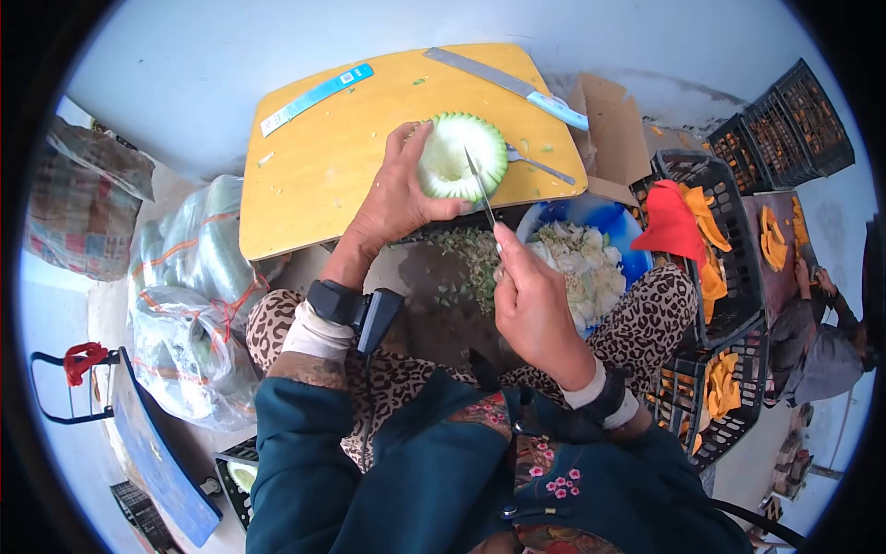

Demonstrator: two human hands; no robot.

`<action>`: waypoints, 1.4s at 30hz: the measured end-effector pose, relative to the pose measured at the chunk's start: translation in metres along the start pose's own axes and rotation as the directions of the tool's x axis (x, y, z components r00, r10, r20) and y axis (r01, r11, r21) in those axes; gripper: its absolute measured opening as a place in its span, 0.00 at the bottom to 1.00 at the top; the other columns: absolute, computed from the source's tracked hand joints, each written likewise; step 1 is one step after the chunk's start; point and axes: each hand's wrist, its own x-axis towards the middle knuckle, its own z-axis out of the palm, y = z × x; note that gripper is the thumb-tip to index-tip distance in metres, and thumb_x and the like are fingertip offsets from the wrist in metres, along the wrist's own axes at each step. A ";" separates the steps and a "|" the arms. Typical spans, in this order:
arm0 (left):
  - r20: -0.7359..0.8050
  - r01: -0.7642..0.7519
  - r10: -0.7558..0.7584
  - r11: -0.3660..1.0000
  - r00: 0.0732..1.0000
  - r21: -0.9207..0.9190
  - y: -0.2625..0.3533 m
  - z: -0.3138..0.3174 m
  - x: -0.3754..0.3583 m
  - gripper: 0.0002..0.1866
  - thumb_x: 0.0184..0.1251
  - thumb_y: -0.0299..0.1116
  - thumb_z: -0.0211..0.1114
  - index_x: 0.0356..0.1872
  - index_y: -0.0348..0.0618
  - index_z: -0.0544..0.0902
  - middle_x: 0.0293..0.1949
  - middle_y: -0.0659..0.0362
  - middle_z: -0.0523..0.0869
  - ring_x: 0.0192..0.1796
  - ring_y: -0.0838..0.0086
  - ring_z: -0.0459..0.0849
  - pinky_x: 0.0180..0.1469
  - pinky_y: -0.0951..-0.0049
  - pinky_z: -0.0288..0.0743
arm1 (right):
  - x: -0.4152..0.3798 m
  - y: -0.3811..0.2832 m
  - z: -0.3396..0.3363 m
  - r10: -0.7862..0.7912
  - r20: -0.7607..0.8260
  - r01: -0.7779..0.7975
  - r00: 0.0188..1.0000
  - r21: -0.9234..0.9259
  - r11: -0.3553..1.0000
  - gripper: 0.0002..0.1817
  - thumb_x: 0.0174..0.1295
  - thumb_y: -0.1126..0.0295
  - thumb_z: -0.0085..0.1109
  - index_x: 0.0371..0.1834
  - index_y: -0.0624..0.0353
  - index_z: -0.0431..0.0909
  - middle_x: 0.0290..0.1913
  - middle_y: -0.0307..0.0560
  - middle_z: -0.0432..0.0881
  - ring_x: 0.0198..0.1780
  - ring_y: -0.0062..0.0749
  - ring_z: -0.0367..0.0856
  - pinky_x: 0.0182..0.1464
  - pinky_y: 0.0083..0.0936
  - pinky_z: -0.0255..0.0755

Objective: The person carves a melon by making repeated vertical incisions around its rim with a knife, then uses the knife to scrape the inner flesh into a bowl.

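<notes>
My left hand is closed on the rim of a pale green, hollowed melon, its thumb on the near side and fingers at the far left. The melon's edge is cut into a row of scallops, and it is tilted with its hollow facing me at the table's near edge. In my right hand is a small knife; its narrow blade points up across the melon's opening. Most of the knife's handle is hidden in the fist. Beside the melon on its right lies a metal spoon.
On the yellow table lie a long-bladed knife and a blue-white sleeve. Below, a blue basin holds pale scraps. Right are black crates with orange pieces, a red cloth and another person. Bagged melons stand left.
</notes>
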 end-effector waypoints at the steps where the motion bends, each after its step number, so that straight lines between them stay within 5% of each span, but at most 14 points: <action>1: -0.006 0.023 -0.023 1.000 1.000 -0.003 -0.003 -0.002 0.000 0.59 0.37 0.49 0.82 0.71 0.29 0.61 0.69 0.42 0.60 0.71 0.49 0.67 0.72 0.58 0.66 | -0.008 -0.001 -0.001 0.000 -0.004 0.000 1.000 0.009 1.000 0.26 0.59 0.87 0.50 0.64 0.70 0.71 0.40 0.62 0.81 0.38 0.52 0.82 0.43 0.34 0.76; 7: 0.007 0.029 -0.029 1.000 1.000 0.003 -0.003 0.000 0.003 0.59 0.39 0.49 0.81 0.72 0.29 0.59 0.69 0.41 0.60 0.72 0.51 0.65 0.73 0.59 0.63 | -0.032 0.004 -0.014 0.043 0.054 -0.045 0.998 0.033 0.998 0.26 0.60 0.87 0.50 0.65 0.70 0.71 0.41 0.61 0.81 0.39 0.49 0.83 0.43 0.33 0.76; 11: 0.005 0.097 -0.097 0.994 0.995 -0.049 -0.010 -0.007 0.004 0.60 0.40 0.50 0.81 0.72 0.29 0.58 0.69 0.42 0.60 0.73 0.52 0.63 0.75 0.60 0.61 | -0.046 0.005 -0.029 0.060 0.158 -0.068 0.986 0.046 0.997 0.29 0.57 0.88 0.51 0.66 0.70 0.69 0.41 0.65 0.80 0.41 0.60 0.80 0.44 0.42 0.76; 19: 0.028 0.112 -0.110 0.988 0.994 -0.104 -0.008 -0.012 0.000 0.60 0.40 0.50 0.80 0.72 0.30 0.58 0.69 0.42 0.60 0.73 0.52 0.62 0.75 0.59 0.59 | -0.021 0.002 -0.024 0.023 -0.009 -0.022 1.000 0.156 0.987 0.26 0.60 0.88 0.51 0.64 0.68 0.72 0.41 0.61 0.82 0.40 0.48 0.85 0.43 0.33 0.78; 42: 0.055 0.122 -0.116 0.985 0.992 -0.119 -0.009 -0.014 0.001 0.62 0.37 0.51 0.81 0.73 0.31 0.58 0.70 0.43 0.60 0.74 0.53 0.62 0.76 0.59 0.58 | -0.007 0.004 -0.015 0.012 0.014 -0.014 1.000 0.103 0.995 0.25 0.60 0.87 0.51 0.64 0.69 0.72 0.47 0.64 0.82 0.47 0.54 0.84 0.49 0.36 0.78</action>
